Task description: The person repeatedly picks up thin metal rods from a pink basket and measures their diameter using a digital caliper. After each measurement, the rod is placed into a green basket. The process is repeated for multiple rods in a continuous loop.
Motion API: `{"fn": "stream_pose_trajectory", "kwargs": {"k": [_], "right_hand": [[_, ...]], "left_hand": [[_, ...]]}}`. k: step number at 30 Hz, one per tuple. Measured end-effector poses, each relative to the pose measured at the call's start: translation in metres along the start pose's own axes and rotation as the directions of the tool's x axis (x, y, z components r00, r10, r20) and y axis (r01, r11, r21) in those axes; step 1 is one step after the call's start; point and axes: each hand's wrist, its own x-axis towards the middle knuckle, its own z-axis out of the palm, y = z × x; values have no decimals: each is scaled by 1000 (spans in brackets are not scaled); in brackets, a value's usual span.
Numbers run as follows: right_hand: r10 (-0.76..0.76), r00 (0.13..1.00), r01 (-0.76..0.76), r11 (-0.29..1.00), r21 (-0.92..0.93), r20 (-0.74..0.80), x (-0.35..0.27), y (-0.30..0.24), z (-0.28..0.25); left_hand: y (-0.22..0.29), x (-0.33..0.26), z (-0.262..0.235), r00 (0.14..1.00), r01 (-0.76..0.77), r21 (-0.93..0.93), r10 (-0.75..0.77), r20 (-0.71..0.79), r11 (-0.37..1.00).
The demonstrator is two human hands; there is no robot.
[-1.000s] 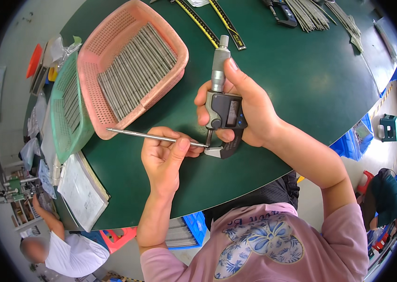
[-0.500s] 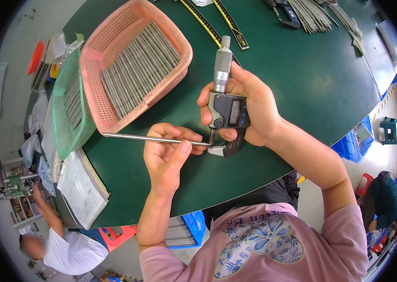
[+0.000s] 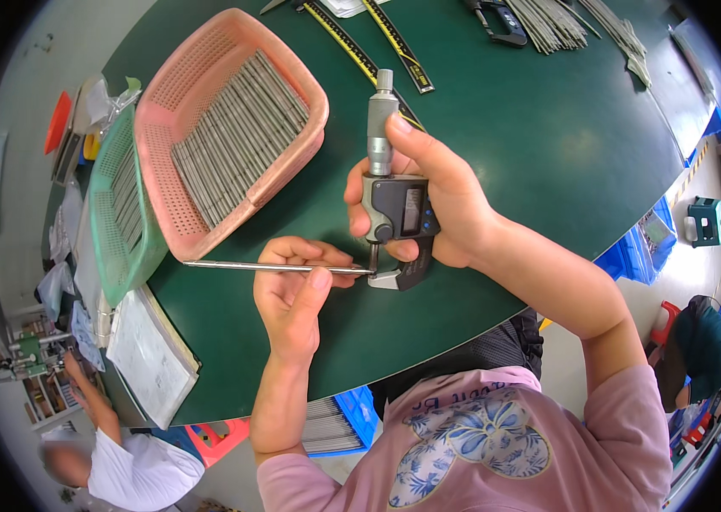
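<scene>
Between thumb and fingers, my left hand (image 3: pixel 296 294) pinches a thin metal rod (image 3: pixel 241 266), which points left toward the pink basket. The rod's right end sits at the gap between the measuring faces of a digital micrometer (image 3: pixel 399 207). Whether both faces touch it is too small to tell. My right hand (image 3: pixel 446 183) is closed round the micrometer's frame, its thumb up by the thimble (image 3: pixel 383 115). The micrometer stands upright in the picture, thimble at the far end.
A pink basket (image 3: pixel 316 141) full of metal rods stands left on the green table (image 3: pixel 531 171), beside a green basket (image 3: pixel 104 247) with more rods. A folder (image 3: pixel 151 358) lies nearer. Calipers (image 3: pixel 501 26), rod bundles (image 3: pixel 548 24) and a folding rule (image 3: pixel 403 51) lie at the back. A co-worker (image 3: pixel 134 465) sits left.
The micrometer and both hands have shifted slightly left in the picture; so have the baskets, as the view moved. My right thumb now rests along the thimble. Both grips stay the same.
</scene>
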Motion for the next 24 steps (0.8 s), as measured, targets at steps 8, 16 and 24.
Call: {"fn": "stream_pose_trajectory", "kwargs": {"k": [8, 16, 24], "right_hand": [[-2, 999, 2, 1000, -8, 39, 0, 2, 1], [59, 998, -57, 993, 107, -17, 1, 0, 2], [67, 997, -70, 990, 123, 31, 6, 15, -10]], "left_hand": [[1, -1, -3, 1000, 24, 13, -24, -11, 1000], [8, 0, 2, 999, 44, 5, -44, -1, 999], [65, 53, 74, 925, 77, 427, -224, 307, 901]]}}
